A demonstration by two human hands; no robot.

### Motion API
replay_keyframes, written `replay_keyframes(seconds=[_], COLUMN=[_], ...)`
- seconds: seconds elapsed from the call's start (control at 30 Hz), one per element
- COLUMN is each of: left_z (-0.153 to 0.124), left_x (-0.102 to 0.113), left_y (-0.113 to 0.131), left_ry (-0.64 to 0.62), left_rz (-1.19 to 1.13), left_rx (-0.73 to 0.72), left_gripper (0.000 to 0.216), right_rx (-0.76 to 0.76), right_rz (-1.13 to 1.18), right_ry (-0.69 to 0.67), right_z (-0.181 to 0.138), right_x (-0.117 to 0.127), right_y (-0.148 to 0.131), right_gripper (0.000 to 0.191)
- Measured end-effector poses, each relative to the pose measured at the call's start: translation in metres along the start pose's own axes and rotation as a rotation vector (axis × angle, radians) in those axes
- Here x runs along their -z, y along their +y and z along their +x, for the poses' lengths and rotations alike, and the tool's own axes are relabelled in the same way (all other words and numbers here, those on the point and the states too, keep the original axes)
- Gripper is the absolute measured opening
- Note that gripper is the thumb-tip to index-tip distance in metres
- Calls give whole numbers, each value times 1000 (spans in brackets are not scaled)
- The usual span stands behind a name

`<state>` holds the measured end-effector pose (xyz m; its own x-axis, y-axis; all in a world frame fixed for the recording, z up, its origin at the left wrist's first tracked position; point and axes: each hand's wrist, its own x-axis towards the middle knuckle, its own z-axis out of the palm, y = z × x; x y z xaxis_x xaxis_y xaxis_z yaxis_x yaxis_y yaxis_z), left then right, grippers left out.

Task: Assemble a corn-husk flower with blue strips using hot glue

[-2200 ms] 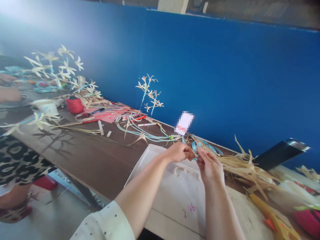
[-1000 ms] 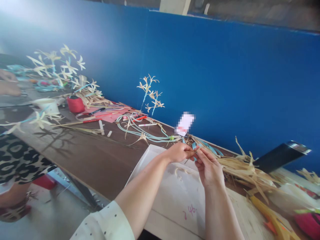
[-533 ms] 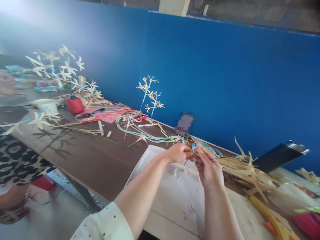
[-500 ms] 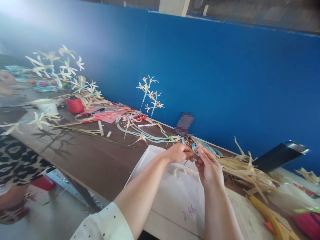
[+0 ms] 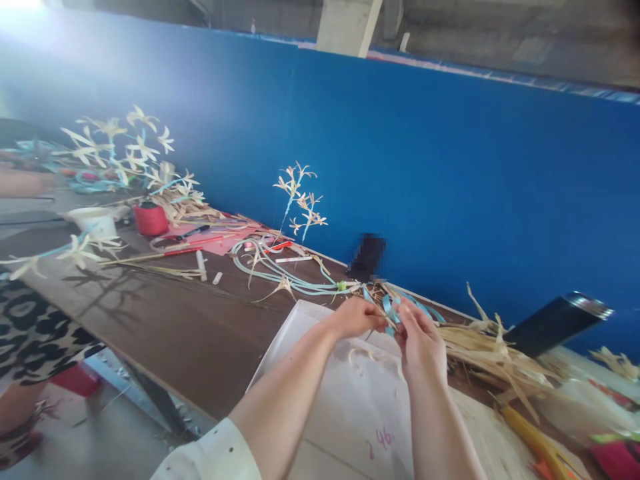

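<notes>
My left hand (image 5: 356, 316) and my right hand (image 5: 420, 340) meet fingertip to fingertip above a white tray (image 5: 295, 333). Both are closed in a pinch on a light blue strip (image 5: 389, 307) that curls between them, with a thin straw piece in the same pinch. Small pale scraps (image 5: 361, 352) lie on the tray under my hands. Loose ends of blue strip (image 5: 426, 309) trail off behind my right hand toward a heap of dried straw (image 5: 487, 347).
A brown table (image 5: 165, 313) runs along a blue wall (image 5: 450, 173). On it: straw flowers on blue stems (image 5: 300, 197), pale green cords (image 5: 280, 267), a red spool (image 5: 151, 219), a black bottle (image 5: 555, 323), yellow-handled scissors (image 5: 537, 437). Another person in patterned cloth (image 5: 35, 333) sits at left.
My hands have stayed together on the blue strip, fingers shifting slightly. The camera tilted, so everything sits a little lower in view.
</notes>
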<state>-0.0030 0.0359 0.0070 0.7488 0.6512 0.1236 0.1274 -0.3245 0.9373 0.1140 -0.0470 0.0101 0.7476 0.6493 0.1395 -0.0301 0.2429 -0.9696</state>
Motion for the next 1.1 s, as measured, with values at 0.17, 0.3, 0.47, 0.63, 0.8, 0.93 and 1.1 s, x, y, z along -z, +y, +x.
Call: replay_keyframes(seconds=[0.17,0.3,0.47,0.63,0.8,0.93,1.1], left_z=[13,18,19,17,14,14,14], left_x=[-7,-12,-23,-26,-26,-27,-27], left_y=[-17,-26,-33,-34,-31,-31,-30], left_ry=[377,559,599,617,612,612,598], left_rz=[-39,-27,17,78,113,129,128], left_rx=[209,203,143,116,120,113,117], left_gripper=[26,22,21,24,22,23,22], right_rx=[326,474,558,594,629,625,669], right_rz=[-454,-1075,-1409,-1455,-1452,-1444,-1436], right_ry=[-53,-287,-514,-557,-529,-464,-452], right_z=[39,90,134,152,170,184,188], right_x=[-27,-49,-60,-63,-61,-57,-56], right_y=[-29,-24,11,33,40,41,43], right_gripper=[41,30,31,33,33,33,33])
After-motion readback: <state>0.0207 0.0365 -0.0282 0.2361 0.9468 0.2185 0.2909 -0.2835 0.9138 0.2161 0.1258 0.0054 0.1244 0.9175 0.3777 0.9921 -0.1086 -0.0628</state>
